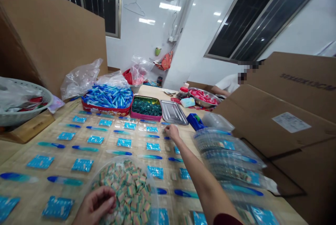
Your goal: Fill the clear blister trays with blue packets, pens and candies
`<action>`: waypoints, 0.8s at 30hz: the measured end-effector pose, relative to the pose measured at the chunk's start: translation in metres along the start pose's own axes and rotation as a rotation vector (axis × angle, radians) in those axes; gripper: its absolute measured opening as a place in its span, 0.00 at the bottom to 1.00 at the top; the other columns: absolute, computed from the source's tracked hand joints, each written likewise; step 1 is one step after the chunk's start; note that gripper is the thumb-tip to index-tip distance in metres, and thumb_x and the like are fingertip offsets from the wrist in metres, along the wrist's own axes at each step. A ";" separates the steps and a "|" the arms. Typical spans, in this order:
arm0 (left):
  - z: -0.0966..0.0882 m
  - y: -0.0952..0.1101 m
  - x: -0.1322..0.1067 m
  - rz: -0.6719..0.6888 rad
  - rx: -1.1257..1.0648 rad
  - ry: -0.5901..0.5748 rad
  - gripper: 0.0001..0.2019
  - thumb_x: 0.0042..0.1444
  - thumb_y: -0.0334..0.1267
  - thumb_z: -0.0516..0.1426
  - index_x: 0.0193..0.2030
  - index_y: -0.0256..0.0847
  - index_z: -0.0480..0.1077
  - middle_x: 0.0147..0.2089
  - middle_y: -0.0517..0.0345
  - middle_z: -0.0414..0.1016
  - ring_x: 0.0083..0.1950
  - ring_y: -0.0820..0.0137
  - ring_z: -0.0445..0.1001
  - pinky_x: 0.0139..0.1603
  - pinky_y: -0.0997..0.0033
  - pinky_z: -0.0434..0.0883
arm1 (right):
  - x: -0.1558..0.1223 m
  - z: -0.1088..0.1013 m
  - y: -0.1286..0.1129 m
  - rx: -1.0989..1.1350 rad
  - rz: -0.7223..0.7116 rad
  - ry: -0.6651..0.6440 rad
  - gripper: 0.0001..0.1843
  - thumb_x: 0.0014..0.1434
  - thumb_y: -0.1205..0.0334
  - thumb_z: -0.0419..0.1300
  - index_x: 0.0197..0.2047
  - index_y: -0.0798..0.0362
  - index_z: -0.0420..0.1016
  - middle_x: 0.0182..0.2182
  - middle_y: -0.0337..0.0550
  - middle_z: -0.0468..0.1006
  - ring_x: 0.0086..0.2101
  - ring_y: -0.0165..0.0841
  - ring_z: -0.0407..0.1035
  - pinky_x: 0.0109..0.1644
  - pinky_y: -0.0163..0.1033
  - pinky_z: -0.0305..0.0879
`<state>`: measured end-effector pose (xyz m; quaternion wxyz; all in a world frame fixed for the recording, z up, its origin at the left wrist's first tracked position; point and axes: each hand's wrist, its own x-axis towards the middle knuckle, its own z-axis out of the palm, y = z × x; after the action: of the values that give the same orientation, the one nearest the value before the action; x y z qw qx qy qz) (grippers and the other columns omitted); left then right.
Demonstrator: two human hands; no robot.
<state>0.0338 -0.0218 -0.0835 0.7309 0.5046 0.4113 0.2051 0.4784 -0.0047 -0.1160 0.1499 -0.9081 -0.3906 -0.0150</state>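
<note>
My left hand (96,204) is curled at the edge of a heap of small striped green, orange and cream pieces (128,191), which lie in a transparent plastic bowl or bag (151,179). Whether those fingers hold a piece is hidden. My right hand (172,132) reaches across a sheet with rows of blue sachets (124,143) and blue-handled toothbrushes (84,148). Its bunched fingertips are down on the sheet, close to a toothbrush end (167,138). To the right of that forearm lies a pile of bagged sets (231,158).
Behind the rows stand a red tin of wrapped blue toothbrushes (107,96), a pink tray of dark teal pieces (146,107), a metal tray (173,112) and a blue tape dispenser (195,121). Large cardboard sheets (283,127) rise at right. A co-worker's white sleeve (228,83) shows beyond.
</note>
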 end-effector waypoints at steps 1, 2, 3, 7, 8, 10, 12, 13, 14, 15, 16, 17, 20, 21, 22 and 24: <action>0.000 0.003 -0.001 0.000 0.010 -0.009 0.23 0.36 0.56 0.67 0.29 0.37 0.74 0.27 0.56 0.75 0.31 0.69 0.70 0.32 0.72 0.68 | -0.002 -0.001 -0.001 0.001 -0.003 -0.002 0.10 0.52 0.67 0.58 0.31 0.55 0.81 0.30 0.46 0.80 0.35 0.35 0.72 0.36 0.32 0.60; 0.002 0.006 -0.002 0.006 0.017 -0.011 0.22 0.36 0.55 0.67 0.29 0.37 0.74 0.27 0.56 0.74 0.30 0.70 0.70 0.32 0.73 0.67 | -0.004 -0.001 -0.002 0.001 -0.004 -0.005 0.10 0.52 0.66 0.58 0.32 0.55 0.81 0.29 0.46 0.80 0.35 0.35 0.72 0.36 0.33 0.60; 0.003 0.009 -0.004 0.018 0.020 -0.008 0.21 0.36 0.53 0.67 0.28 0.36 0.73 0.26 0.57 0.73 0.29 0.71 0.69 0.31 0.74 0.67 | -0.006 -0.001 -0.003 0.001 -0.005 -0.010 0.10 0.52 0.65 0.58 0.32 0.55 0.81 0.29 0.47 0.80 0.34 0.36 0.72 0.35 0.33 0.59; 0.010 0.019 -0.009 0.060 0.015 -0.001 0.17 0.38 0.47 0.66 0.28 0.35 0.71 0.25 0.60 0.70 0.28 0.73 0.67 0.29 0.76 0.64 | -0.009 -0.002 -0.010 0.003 0.009 -0.033 0.10 0.51 0.64 0.58 0.32 0.58 0.80 0.28 0.51 0.79 0.33 0.40 0.72 0.34 0.36 0.60; 0.010 0.019 -0.009 0.066 0.009 0.000 0.16 0.38 0.46 0.65 0.29 0.35 0.71 0.26 0.59 0.70 0.28 0.73 0.67 0.29 0.76 0.64 | -0.010 -0.003 -0.012 0.007 0.009 -0.029 0.11 0.51 0.64 0.58 0.33 0.59 0.80 0.29 0.54 0.79 0.33 0.41 0.72 0.35 0.38 0.61; 0.010 0.018 -0.010 0.101 0.021 0.012 0.14 0.41 0.44 0.63 0.30 0.36 0.70 0.27 0.59 0.70 0.29 0.73 0.67 0.29 0.76 0.63 | -0.015 -0.008 -0.020 0.012 0.001 0.006 0.14 0.52 0.62 0.57 0.37 0.62 0.80 0.35 0.58 0.78 0.35 0.43 0.72 0.37 0.41 0.62; 0.008 0.015 -0.010 0.173 0.093 0.038 0.10 0.45 0.41 0.60 0.30 0.36 0.69 0.27 0.59 0.69 0.29 0.73 0.66 0.30 0.75 0.64 | -0.030 -0.017 -0.031 0.073 -0.043 0.076 0.17 0.54 0.60 0.56 0.41 0.62 0.78 0.39 0.59 0.77 0.35 0.42 0.71 0.39 0.42 0.63; 0.008 0.015 -0.010 0.215 0.164 0.059 0.09 0.46 0.40 0.58 0.30 0.36 0.69 0.27 0.59 0.69 0.29 0.73 0.67 0.30 0.75 0.64 | -0.042 -0.023 -0.039 0.158 -0.092 0.098 0.17 0.54 0.59 0.56 0.41 0.61 0.78 0.38 0.56 0.77 0.34 0.40 0.71 0.40 0.42 0.64; 0.007 0.015 -0.010 0.256 0.264 0.091 0.07 0.48 0.38 0.57 0.30 0.36 0.69 0.27 0.59 0.69 0.29 0.72 0.67 0.31 0.74 0.64 | -0.058 -0.028 -0.049 0.277 -0.162 0.089 0.17 0.54 0.57 0.55 0.39 0.60 0.78 0.35 0.53 0.78 0.32 0.38 0.71 0.38 0.41 0.65; 0.006 0.016 -0.009 0.298 0.392 0.130 0.06 0.49 0.37 0.56 0.31 0.37 0.70 0.27 0.58 0.69 0.30 0.71 0.68 0.32 0.72 0.65 | -0.076 -0.033 -0.060 0.416 -0.247 0.052 0.16 0.54 0.56 0.56 0.37 0.58 0.78 0.32 0.50 0.78 0.30 0.37 0.71 0.36 0.40 0.65; 0.006 0.018 -0.007 0.345 0.539 0.169 0.05 0.50 0.35 0.55 0.31 0.37 0.70 0.29 0.57 0.70 0.31 0.70 0.69 0.35 0.71 0.66 | -0.097 -0.038 -0.073 0.555 -0.347 -0.036 0.15 0.55 0.55 0.56 0.35 0.57 0.77 0.29 0.47 0.78 0.28 0.36 0.70 0.34 0.39 0.65; 0.006 0.019 -0.005 0.391 0.690 0.199 0.05 0.50 0.33 0.55 0.32 0.37 0.71 0.31 0.55 0.71 0.34 0.68 0.70 0.38 0.69 0.67 | -0.118 -0.042 -0.086 0.643 -0.439 -0.150 0.14 0.55 0.55 0.56 0.34 0.56 0.77 0.28 0.45 0.78 0.28 0.36 0.70 0.33 0.37 0.65; 0.007 0.025 0.006 0.505 1.029 0.192 0.09 0.52 0.28 0.52 0.37 0.38 0.72 0.40 0.50 0.72 0.45 0.63 0.70 0.48 0.65 0.66 | -0.178 -0.048 -0.125 0.578 -0.623 -0.387 0.10 0.54 0.65 0.55 0.37 0.53 0.77 0.29 0.42 0.77 0.29 0.33 0.69 0.34 0.35 0.63; 0.008 0.026 0.010 0.523 1.089 0.159 0.11 0.52 0.27 0.51 0.40 0.38 0.71 0.43 0.49 0.72 0.47 0.63 0.69 0.50 0.65 0.65 | -0.194 -0.047 -0.136 0.503 -0.662 -0.403 0.11 0.53 0.68 0.54 0.37 0.53 0.77 0.31 0.43 0.77 0.31 0.33 0.69 0.36 0.34 0.63; 0.009 0.027 0.014 0.528 1.133 0.122 0.14 0.52 0.26 0.50 0.42 0.38 0.71 0.45 0.49 0.71 0.49 0.63 0.69 0.51 0.65 0.65 | -0.206 -0.046 -0.144 0.424 -0.687 -0.395 0.13 0.52 0.71 0.53 0.37 0.54 0.76 0.32 0.43 0.76 0.32 0.33 0.68 0.37 0.34 0.62; 0.010 0.028 0.022 0.513 1.183 0.043 0.17 0.51 0.24 0.49 0.45 0.39 0.70 0.46 0.49 0.70 0.50 0.63 0.69 0.51 0.66 0.65 | -0.222 -0.040 -0.156 0.301 -0.699 -0.337 0.14 0.50 0.76 0.51 0.36 0.54 0.74 0.34 0.45 0.73 0.36 0.34 0.67 0.40 0.34 0.60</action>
<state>0.0577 -0.0010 -0.0653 0.2486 0.9004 0.3357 0.1218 0.2170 -0.0711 -0.0693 0.2011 -0.6784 -0.6924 0.1410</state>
